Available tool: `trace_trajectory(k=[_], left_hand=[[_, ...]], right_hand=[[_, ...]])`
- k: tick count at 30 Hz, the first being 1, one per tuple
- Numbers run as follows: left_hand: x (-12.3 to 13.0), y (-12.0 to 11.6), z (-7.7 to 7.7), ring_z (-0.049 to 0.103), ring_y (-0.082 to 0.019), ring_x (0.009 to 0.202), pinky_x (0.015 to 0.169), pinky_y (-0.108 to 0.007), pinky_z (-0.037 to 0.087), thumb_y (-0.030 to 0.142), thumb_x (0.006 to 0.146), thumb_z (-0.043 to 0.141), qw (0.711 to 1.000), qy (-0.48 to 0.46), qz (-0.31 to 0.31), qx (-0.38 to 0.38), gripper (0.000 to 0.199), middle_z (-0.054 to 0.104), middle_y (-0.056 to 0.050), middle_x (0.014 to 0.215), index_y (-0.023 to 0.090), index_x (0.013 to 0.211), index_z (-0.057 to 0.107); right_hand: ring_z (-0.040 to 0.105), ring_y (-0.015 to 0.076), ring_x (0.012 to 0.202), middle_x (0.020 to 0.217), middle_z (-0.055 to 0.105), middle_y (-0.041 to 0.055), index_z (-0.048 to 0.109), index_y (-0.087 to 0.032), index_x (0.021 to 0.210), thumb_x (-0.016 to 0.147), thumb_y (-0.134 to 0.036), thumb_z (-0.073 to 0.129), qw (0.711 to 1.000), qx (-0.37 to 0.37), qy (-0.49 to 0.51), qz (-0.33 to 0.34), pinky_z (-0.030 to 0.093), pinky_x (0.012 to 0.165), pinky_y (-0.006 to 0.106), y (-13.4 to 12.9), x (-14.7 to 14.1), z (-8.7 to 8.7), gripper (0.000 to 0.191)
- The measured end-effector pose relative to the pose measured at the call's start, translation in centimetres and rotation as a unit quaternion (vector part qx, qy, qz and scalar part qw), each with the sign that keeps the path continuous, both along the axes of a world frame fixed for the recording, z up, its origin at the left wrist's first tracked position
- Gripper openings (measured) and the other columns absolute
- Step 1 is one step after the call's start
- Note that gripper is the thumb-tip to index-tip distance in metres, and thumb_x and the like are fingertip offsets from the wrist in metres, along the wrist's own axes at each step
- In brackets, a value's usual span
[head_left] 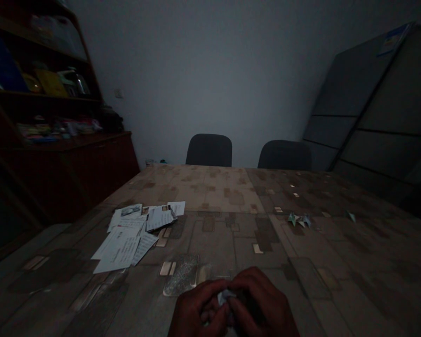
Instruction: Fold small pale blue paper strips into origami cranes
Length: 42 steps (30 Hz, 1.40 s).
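Note:
Close to the table's near edge, my left hand (199,309) and my right hand (263,299) meet with fingertips pinched together. Between them is a small folded piece of paper (225,296), pale in colour and mostly covered by my fingers. Both hands are closed on it. To the left lie several loose sheets of printed paper (117,250), overlapping one another. Off to the right sit a few small folded paper pieces (299,220) with pointed tips, and one more folded piece (351,216) stands apart from them.
The table is covered by a patterned tablecloth (210,243). Two dark chairs (209,150) stand at its far side, before a plain wall. A wooden cabinet (91,164) with filled shelves is at the left, and a tall grey refrigerator (347,89) at the right. The room is dim.

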<state>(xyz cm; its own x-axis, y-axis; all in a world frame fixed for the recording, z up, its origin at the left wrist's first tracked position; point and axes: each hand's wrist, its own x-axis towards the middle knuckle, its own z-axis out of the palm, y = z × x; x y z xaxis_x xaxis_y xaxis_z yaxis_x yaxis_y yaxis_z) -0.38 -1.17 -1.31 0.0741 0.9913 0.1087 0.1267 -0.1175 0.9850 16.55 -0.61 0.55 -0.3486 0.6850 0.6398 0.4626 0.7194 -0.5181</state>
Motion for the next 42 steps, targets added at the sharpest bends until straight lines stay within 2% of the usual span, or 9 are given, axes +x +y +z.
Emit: trace_trajectory(k=[4, 13, 16, 21, 24, 27, 30, 37, 42], left_hand=[[0.1, -0.1, 0.2, 0.051, -0.010, 0.048, 0.046, -0.017, 0.042, 0.023, 0.067, 0.067, 0.999, -0.029, 0.030, -0.026, 0.037, 0.055, 0.003, 0.055, 0.014, 0.102, 0.076], [0.1, -0.2, -0.1, 0.054, -0.012, 0.051, 0.049, -0.019, 0.047, 0.027, 0.069, 0.070, 0.999, -0.033, 0.024, -0.031, 0.026, 0.057, 0.002, 0.056, 0.016, 0.092, 0.076], [0.1, -0.1, 0.3, 0.056, -0.013, 0.049, 0.048, -0.020, 0.047, 0.026, 0.069, 0.069, 0.998, -0.044, 0.006, -0.039, 0.026, 0.059, 0.002, 0.055, 0.015, 0.091, 0.076], [0.0, -0.1, 1.3, 0.063, -0.016, 0.048, 0.049, -0.023, 0.049, 0.032, 0.076, 0.066, 0.990, -0.092, -0.033, -0.105, 0.027, 0.069, -0.003, 0.056, 0.013, 0.093, 0.075], [-0.1, 0.0, 1.3, 0.063, -0.016, 0.047, 0.051, -0.024, 0.047, 0.039, 0.083, 0.062, 0.987, -0.116, -0.049, -0.095, 0.032, 0.068, -0.003, 0.051, 0.012, 0.092, 0.075], [0.1, 0.0, 1.1, 0.060, -0.014, 0.045, 0.049, -0.023, 0.046, 0.044, 0.076, 0.071, 0.979, -0.159, -0.059, -0.117, 0.036, 0.067, -0.002, 0.053, 0.012, 0.091, 0.073], [0.4, -0.1, 0.9, 0.059, -0.013, 0.044, 0.044, -0.020, 0.043, 0.038, 0.065, 0.081, 0.970, -0.180, -0.045, -0.155, 0.036, 0.065, 0.001, 0.053, 0.013, 0.088, 0.070], [0.2, 0.1, 0.6, 0.062, -0.014, 0.045, 0.044, -0.020, 0.047, 0.033, 0.070, 0.076, 0.978, -0.118, -0.039, -0.167, 0.022, 0.070, -0.002, 0.054, 0.013, 0.080, 0.075], [0.3, 0.0, 1.1, 0.067, -0.017, 0.053, 0.045, -0.020, 0.051, 0.030, 0.068, 0.077, 0.970, -0.160, -0.031, -0.181, 0.016, 0.072, -0.002, 0.058, 0.015, 0.073, 0.076]], right_hand=[[0.064, 0.0166, 0.075, 0.084, 0.066, 0.0037, 0.059, -0.019, 0.101, 0.082, -0.004, 0.056, 1.000, 0.003, -0.004, -0.007, 0.052, 0.065, 0.023, 0.0, 0.0, 0.0, 0.024], [0.064, 0.0164, 0.075, 0.083, 0.066, 0.0042, 0.061, -0.018, 0.098, 0.084, -0.005, 0.057, 1.000, -0.003, 0.000, -0.017, 0.052, 0.065, 0.024, -0.2, 0.1, -0.1, 0.019], [0.064, 0.0164, 0.073, 0.080, 0.066, 0.0037, 0.062, -0.018, 0.095, 0.086, -0.005, 0.055, 1.000, -0.006, 0.003, -0.024, 0.051, 0.065, 0.024, -0.1, 0.0, 0.0, 0.017], [0.063, 0.0159, 0.071, 0.079, 0.065, 0.0034, 0.062, -0.019, 0.094, 0.087, -0.007, 0.053, 0.999, -0.023, 0.005, -0.035, 0.051, 0.063, 0.024, -0.2, 0.1, 0.0, 0.016], [0.064, 0.0154, 0.070, 0.079, 0.065, 0.0030, 0.063, -0.018, 0.092, 0.087, -0.008, 0.053, 0.999, -0.026, 0.002, -0.040, 0.050, 0.062, 0.023, -0.2, 0.1, 0.1, 0.015], [0.064, 0.0152, 0.068, 0.076, 0.064, 0.0023, 0.063, -0.019, 0.088, 0.087, -0.009, 0.053, 0.998, -0.037, 0.003, -0.049, 0.049, 0.061, 0.022, -0.2, 0.0, 0.3, 0.013], [0.063, 0.0150, 0.066, 0.073, 0.064, 0.0019, 0.063, -0.018, 0.086, 0.086, -0.010, 0.053, 0.998, -0.043, -0.001, -0.051, 0.048, 0.059, 0.022, -0.2, -0.1, 0.3, 0.013], [0.062, 0.0153, 0.066, 0.073, 0.064, 0.0021, 0.061, -0.019, 0.085, 0.086, -0.008, 0.053, 0.999, -0.003, -0.016, -0.033, 0.047, 0.060, 0.023, -0.2, -0.3, -0.3, 0.014], [0.062, 0.0156, 0.066, 0.072, 0.063, 0.0015, 0.060, -0.020, 0.084, 0.087, -0.009, 0.053, 0.999, -0.013, -0.014, -0.027, 0.047, 0.060, 0.023, -0.2, -0.4, -0.3, 0.014]])
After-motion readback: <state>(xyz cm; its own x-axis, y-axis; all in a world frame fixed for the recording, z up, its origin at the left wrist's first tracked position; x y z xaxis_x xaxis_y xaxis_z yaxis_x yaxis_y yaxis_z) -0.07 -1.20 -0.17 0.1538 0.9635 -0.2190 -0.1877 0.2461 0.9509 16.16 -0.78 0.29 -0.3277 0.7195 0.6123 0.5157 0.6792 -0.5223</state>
